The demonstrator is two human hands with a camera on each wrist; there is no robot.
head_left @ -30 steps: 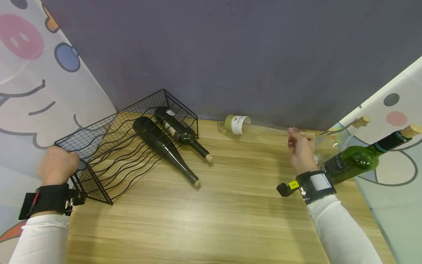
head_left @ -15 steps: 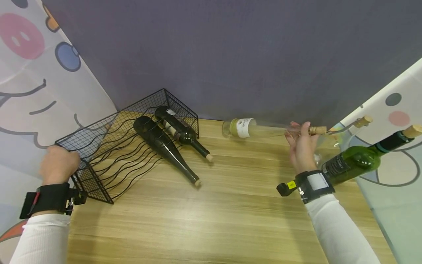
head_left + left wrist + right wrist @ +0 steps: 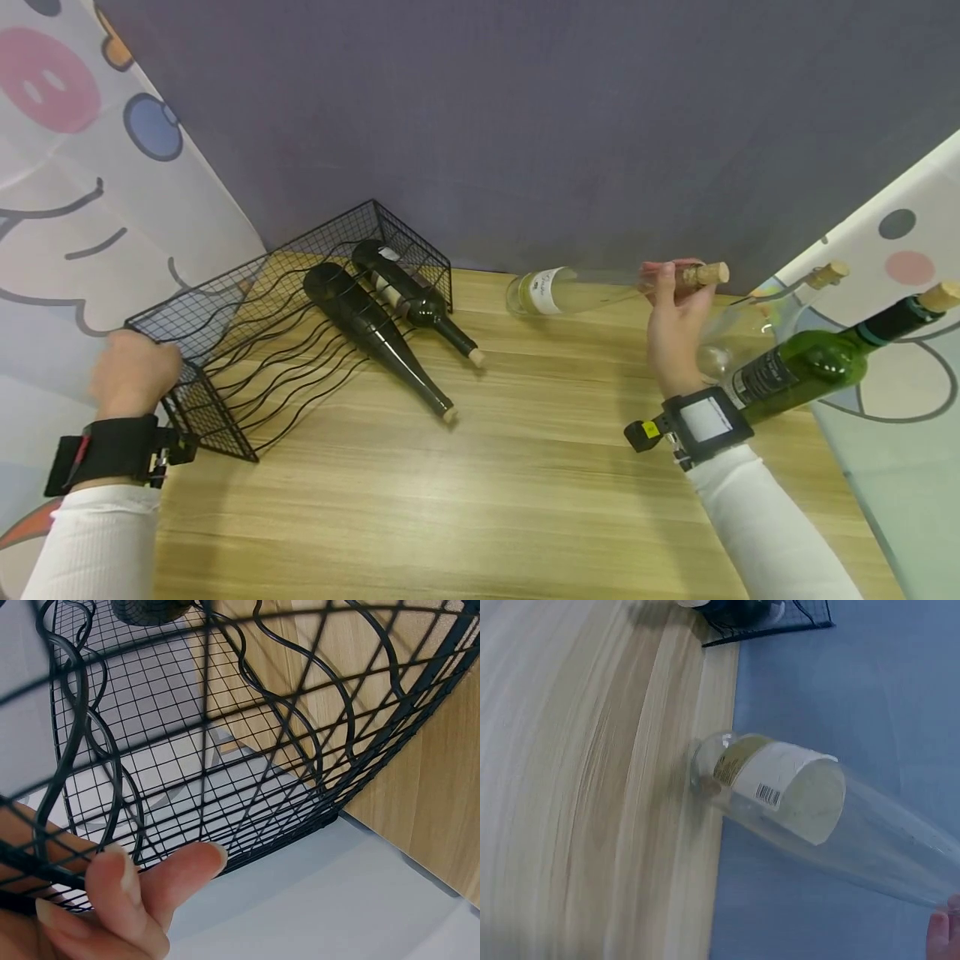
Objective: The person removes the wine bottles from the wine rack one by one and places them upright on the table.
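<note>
On the left, my left hand [image 3: 135,373] grips the top edge at the near corner of a black wire wine rack [image 3: 213,417]; curled fingers [image 3: 184,874] and mesh show in the left wrist view. My right hand [image 3: 677,333] holds a clear corked wine bottle [image 3: 592,293] by its neck, fingers behind and thumb in front. This bottle lies nearly level, its base toward the rack. In the right wrist view its white label [image 3: 780,784] shows, with the base near the wooden tabletop; I cannot tell whether they touch. Two dark bottles, one long [image 3: 375,337] and one shorter [image 3: 420,307], lie in the rack, corks outward.
A green wine bottle [image 3: 817,367] stands at the right beside my right wrist, with another clear corked bottle [image 3: 783,308] behind it. A grey panel [image 3: 525,133] borders the wooden table [image 3: 465,500] at the back. Printed panels rise at both sides.
My right hand has shifted its hold on the clear bottle's neck, and the corked end has risen. The bottle has turned, so its label faces differently. The left hand and rack stay put.
</note>
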